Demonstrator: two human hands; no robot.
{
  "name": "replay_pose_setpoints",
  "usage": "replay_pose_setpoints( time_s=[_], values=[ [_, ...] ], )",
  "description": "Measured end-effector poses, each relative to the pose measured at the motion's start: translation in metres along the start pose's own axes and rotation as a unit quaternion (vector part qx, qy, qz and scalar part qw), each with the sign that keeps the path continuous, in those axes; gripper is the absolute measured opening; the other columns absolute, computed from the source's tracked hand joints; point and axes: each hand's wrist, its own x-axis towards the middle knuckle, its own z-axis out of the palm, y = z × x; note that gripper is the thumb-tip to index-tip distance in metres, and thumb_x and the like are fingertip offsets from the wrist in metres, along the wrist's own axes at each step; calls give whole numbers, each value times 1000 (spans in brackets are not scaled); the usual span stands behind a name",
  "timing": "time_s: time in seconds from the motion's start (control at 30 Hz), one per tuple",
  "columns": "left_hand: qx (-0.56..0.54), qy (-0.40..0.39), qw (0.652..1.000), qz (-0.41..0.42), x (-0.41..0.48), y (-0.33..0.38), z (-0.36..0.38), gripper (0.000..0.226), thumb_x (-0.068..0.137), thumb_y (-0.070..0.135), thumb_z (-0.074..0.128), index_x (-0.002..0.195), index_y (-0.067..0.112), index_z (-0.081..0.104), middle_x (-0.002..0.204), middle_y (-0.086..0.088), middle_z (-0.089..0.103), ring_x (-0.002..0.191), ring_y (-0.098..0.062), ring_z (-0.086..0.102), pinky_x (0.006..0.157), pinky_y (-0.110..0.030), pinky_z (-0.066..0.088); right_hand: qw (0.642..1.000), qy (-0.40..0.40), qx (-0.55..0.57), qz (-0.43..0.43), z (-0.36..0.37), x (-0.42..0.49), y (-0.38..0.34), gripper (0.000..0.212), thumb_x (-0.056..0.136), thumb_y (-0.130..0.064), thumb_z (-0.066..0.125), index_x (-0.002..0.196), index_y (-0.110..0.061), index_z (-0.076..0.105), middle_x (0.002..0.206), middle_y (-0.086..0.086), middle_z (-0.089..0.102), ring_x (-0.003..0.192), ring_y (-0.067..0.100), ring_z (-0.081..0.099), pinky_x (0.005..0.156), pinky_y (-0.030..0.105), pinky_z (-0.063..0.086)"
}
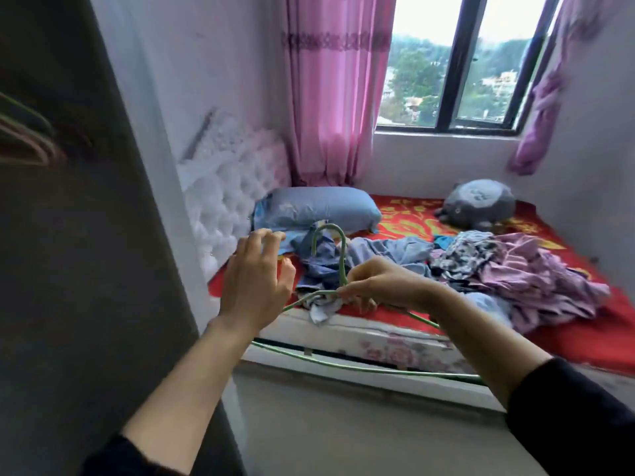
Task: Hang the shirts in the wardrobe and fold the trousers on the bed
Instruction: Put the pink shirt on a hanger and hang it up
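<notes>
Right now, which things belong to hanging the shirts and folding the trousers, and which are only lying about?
Job: green hanger in right hand, blue garment, clothes pile, bed, wardrobe.
Lying about: blue pillow, grey plush toy, pink curtain.

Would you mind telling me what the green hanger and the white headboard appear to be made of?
The green hanger, pinched in the right hand, looks like thin wire with a matte green coating: slim, evenly curved hook. The white headboard looks like padded, glossy faux leather or vinyl: button tufting and sheen.
</notes>
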Motion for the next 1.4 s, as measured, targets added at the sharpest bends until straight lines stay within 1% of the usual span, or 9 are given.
replay_pose_setpoints(
  time_s=[0.33, 0.43, 0.63, 0.77, 0.87, 1.0, 1.1, 1.23, 1.4],
  values=[
    [-70, -187, 980, 26, 39, 195, 221, 37, 90, 27, 50, 124, 14, 53, 127, -7, 49, 120, -26, 41, 95, -40, 42, 978, 144, -9, 149, -161, -79, 185, 20, 87, -13, 63, 69, -5, 61, 60, 8, 57, 51, 15, 52, 50, 24, 40],
    [-79, -233, 968, 45, 54, 240, 275, 37, 91, 30, 47, 125, 16, 52, 127, -6, 48, 119, -24, 41, 96, -40, 41, 963, 198, 19, 184, -202, -97, 234, 26, 88, -15, 64, 65, -8, 55, 61, 9, 54, 54, 18, 50, 53, 26, 40],
    [-87, -315, 941, 87, 92, 310, 388, 33, 90, 31, 47, 118, 15, 53, 124, -7, 47, 119, -25, 40, 93, -41, 43, 926, 292, 34, 237, -280, -100, 328, 35, 86, -16, 67, 57, -12, 48, 54, 5, 46, 43, 9, 42, 46, 22, 33],
    [-85, -357, 923, 119, 133, 343, 473, 31, 91, 31, 46, 115, 13, 53, 121, -8, 46, 117, -27, 40, 91, -39, 42, 907, 315, 50, 274, -337, -76, 384, 26, 87, -23, 66, 69, -7, 56, 60, 11, 49, 46, 15, 47, 45, 22, 35],
    [-90, -391, 907, 129, 167, 366, 533, 29, 92, 31, 44, 112, 12, 52, 118, -9, 46, 116, -28, 40, 91, -38, 39, 888, 329, 52, 316, -379, -57, 423, 41, 89, -30, 64, 56, -10, 49, 45, 5, 47, 41, 15, 42, 43, 24, 35],
    [-102, -443, 884, 105, 204, 398, 603, 31, 92, 29, 43, 115, 10, 50, 121, -12, 46, 117, -31, 39, 95, -41, 38, 863, 355, 91, 347, -430, -45, 476, 46, 92, -27, 58, 50, -18, 41, 43, 0, 38, 40, 14, 38, 44, 26, 30],
    [-104, -482, 866, 78, 219, 420, 649, 35, 92, 29, 43, 119, 9, 49, 124, -14, 44, 118, -33, 40, 96, -42, 38, 847, 364, 86, 379, -465, -40, 513, 43, 92, -27, 54, 50, -17, 49, 39, -9, 42, 45, 10, 39, 50, 26, 30],
    [-99, -515, 850, 55, 233, 451, 715, 37, 94, 31, 42, 123, 9, 48, 126, -16, 44, 120, -34, 40, 98, -42, 38, 817, 407, 52, 405, -521, -26, 565, 40, 90, -28, 54, 52, -19, 61, 45, -7, 50, 56, 13, 49, 62, 27, 34],
    [-90, -541, 836, 11, 249, 497, 803, 45, 92, 29, 43, 133, 11, 44, 135, -17, 41, 123, -35, 40, 100, -41, 37, 811, 422, 51, 402, -599, -4, 643, 35, 91, -27, 55, 59, -16, 63, 54, -6, 55, 62, 13, 52, 60, 31, 32]
  ],
)
